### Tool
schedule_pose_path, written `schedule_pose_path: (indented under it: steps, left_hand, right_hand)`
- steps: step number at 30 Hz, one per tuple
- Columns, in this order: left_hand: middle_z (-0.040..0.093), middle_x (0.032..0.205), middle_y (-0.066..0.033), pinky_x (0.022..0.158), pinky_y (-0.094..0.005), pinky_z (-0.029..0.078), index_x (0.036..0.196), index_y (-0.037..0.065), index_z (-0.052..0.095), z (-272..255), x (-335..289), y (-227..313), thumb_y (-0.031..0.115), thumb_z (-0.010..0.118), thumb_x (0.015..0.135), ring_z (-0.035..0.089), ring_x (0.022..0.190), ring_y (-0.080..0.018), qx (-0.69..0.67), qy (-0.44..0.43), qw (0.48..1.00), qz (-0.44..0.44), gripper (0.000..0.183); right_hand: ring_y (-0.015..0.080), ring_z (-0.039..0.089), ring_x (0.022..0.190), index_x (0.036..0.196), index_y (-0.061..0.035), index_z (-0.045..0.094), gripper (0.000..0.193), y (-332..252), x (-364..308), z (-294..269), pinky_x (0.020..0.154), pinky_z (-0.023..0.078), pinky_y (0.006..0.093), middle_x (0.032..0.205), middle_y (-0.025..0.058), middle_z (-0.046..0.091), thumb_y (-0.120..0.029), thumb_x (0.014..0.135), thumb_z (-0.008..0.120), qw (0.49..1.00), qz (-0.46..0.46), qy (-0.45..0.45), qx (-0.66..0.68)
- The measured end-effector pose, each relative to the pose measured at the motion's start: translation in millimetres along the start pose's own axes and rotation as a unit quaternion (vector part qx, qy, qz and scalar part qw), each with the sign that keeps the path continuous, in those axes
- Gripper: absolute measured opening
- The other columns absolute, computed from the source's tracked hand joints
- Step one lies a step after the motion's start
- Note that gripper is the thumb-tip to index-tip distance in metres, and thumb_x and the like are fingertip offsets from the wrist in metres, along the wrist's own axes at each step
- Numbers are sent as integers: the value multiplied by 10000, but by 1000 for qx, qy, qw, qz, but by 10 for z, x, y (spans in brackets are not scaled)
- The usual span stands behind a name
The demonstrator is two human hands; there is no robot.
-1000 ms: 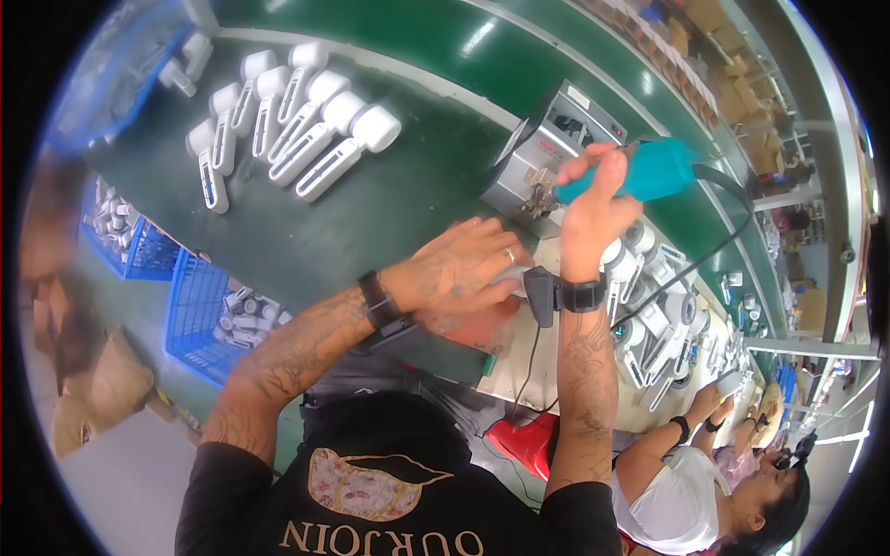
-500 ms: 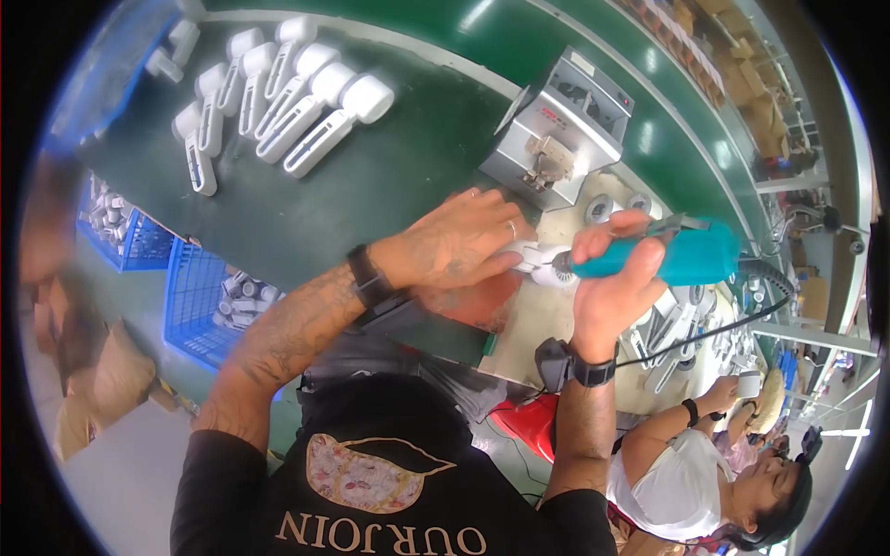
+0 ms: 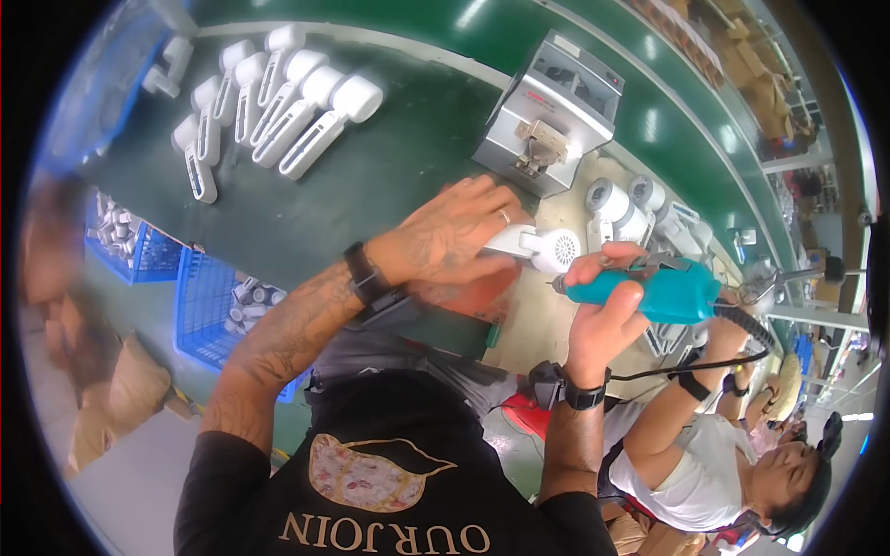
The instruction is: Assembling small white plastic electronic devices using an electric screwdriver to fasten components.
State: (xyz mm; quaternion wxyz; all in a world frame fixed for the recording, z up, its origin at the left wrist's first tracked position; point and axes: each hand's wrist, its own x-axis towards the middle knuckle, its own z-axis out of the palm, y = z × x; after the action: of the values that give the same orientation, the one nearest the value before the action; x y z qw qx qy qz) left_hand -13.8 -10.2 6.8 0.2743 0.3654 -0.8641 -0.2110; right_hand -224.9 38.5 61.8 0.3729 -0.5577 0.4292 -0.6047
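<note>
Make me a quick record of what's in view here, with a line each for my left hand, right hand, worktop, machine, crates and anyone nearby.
Left hand: holding a white handheld unit
Right hand: gripping a teal tool, tip close to the unit
Worktop: dark green, with a group of white units at far left
Machine: grey, boxy, beyond the hands
Blue crates: left of the worktop, white parts inside
Nearby: person in white top, right side

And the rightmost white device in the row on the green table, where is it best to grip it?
Probably across its slim handle, from the near right: the neighbouring device lies close on its left, and the wider rounded head is at the far end.
</note>
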Motion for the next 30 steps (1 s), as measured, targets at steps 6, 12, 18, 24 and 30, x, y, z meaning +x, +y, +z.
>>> schedule_pose_path:
  steps: [6, 12, 18, 24, 30]
  left_hand:
    - [644, 1176, -167, 989, -459, 461, 1288, 13, 595, 48, -85, -26, 357, 674, 973, 588, 1094, -334, -11, 50, 998, 23, 473]
    - [604, 1045, -80, 706, -272, 489, 1389, -13, 425, -257, -399, 346, 211, 538, 1073, 565, 765, -115, -440, 116, 844, -282, 404]
    - [582, 1058, -83, 644, -272, 467, 1402, -12, 393, -116, -776, 210, 206, 578, 1031, 550, 745, -115, -394, 182, 852, -293, 468]
    - [578, 1020, -39, 648, -247, 460, 1407, 12, 451, -75, -904, 240, 164, 638, 1003, 540, 768, -73, -208, 210, 907, -299, 470]
    - [607, 939, -12, 658, -253, 474, 1343, 14, 528, -9, -844, 400, 170, 647, 1003, 558, 757, -75, -230, 209, 894, -323, 393]
  right_hand:
    - [241, 618, 945, 1291, 40, 495, 646, 2, -241, -53, 843, 520, 394, 979, 109, 615, -504, 986, 663, 984, -88, 102, -119]
    - [302, 579, 1034, 1315, 18, 528, 629, 212, -943, -388, 890, 487, 439, 1104, 150, 608, -313, 873, 828, 937, -141, -14, -319]
    - [363, 592, 919, 1266, -20, 591, 519, 307, -1127, -195, 810, 490, 469, 963, 175, 589, -81, 804, 818, 899, -11, -168, -404]
    - [230, 649, 791, 1260, 30, 616, 394, 25, -1012, -409, 734, 517, 344, 1020, 174, 685, 32, 867, 595, 921, 128, -64, -361]
    - [295, 701, 717, 1250, 26, 673, 334, -322, -983, -97, 670, 556, 361, 976, 162, 746, -45, 927, 710, 957, -32, -133, -255]
